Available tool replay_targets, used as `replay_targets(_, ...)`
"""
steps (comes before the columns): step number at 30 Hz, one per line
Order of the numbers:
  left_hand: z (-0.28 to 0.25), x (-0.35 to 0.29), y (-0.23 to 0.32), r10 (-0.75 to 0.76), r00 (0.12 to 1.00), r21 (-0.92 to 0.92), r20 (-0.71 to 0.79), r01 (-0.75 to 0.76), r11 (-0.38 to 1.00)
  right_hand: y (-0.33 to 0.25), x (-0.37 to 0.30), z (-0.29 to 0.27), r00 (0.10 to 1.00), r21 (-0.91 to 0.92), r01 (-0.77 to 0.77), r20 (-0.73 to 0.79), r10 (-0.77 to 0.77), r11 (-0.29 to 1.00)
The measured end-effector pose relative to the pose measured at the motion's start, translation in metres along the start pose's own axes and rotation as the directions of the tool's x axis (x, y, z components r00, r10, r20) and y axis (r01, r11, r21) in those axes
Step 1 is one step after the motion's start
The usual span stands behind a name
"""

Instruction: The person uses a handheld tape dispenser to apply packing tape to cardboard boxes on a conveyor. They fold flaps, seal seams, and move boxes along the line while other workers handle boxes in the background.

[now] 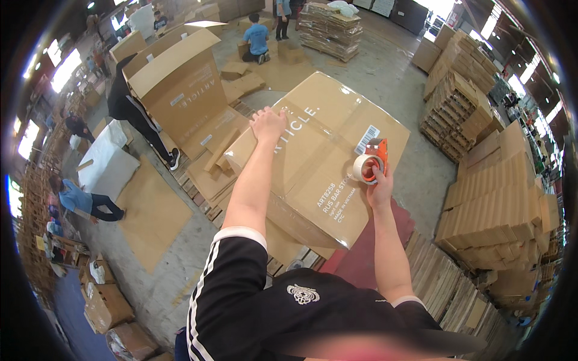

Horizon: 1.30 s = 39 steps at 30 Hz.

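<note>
A large closed cardboard carton [310, 162] stands at a slant in front of me, with clear tape along its seams, dark print and a white barcode label [368, 139]. My left hand [269, 124] lies on the carton's top near its far left edge, fingers a little apart and holding nothing. Over the carton's right side, my right hand [379, 188] grips an orange tape dispenser [380, 157]. A pale tape roll [365, 169] sits at the dispenser, partly covered by my fingers.
An open carton [180, 90] stands at the left, a person in black beside it. Flat cardboard [159, 216] lies on the floor. Tall cardboard stacks [497, 210] line the right, wooden pallets [442, 277] below them. Several other people are farther off; one in blue [257, 41] crouches.
</note>
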<state>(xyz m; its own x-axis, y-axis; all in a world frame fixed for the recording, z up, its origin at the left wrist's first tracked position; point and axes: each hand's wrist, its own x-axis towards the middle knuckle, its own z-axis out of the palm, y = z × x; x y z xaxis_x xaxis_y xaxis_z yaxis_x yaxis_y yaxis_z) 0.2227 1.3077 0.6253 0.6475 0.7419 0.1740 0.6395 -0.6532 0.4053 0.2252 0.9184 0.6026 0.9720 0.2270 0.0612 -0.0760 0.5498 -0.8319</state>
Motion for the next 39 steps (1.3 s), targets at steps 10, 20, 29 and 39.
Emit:
replay_targets(10,-0.001,0.010,-0.005,0.042,0.998,0.024,-0.053,-0.041,0.999,-0.003,0.008,0.001,0.998,0.066,-0.015,0.062,0.011,0.998)
replay_targets(20,-0.013,0.014,-0.001,0.022,1.000,0.033,-0.007,-0.022,0.999,-0.016,0.009,0.002,0.995,0.222,-0.099,0.051,0.090,0.970)
replay_targets(29,0.001,0.010,0.002,0.020,0.998,0.026,-0.057,-0.018,1.000,-0.017,0.012,-0.017,0.994,0.273,-0.090,0.079,0.071,0.958)
replay_targets(39,0.009,-0.016,0.014,0.039,0.994,0.011,-0.105,-0.038,0.999,-0.030,-0.001,-0.039,0.995,0.239,-0.076,0.083,0.057,0.968)
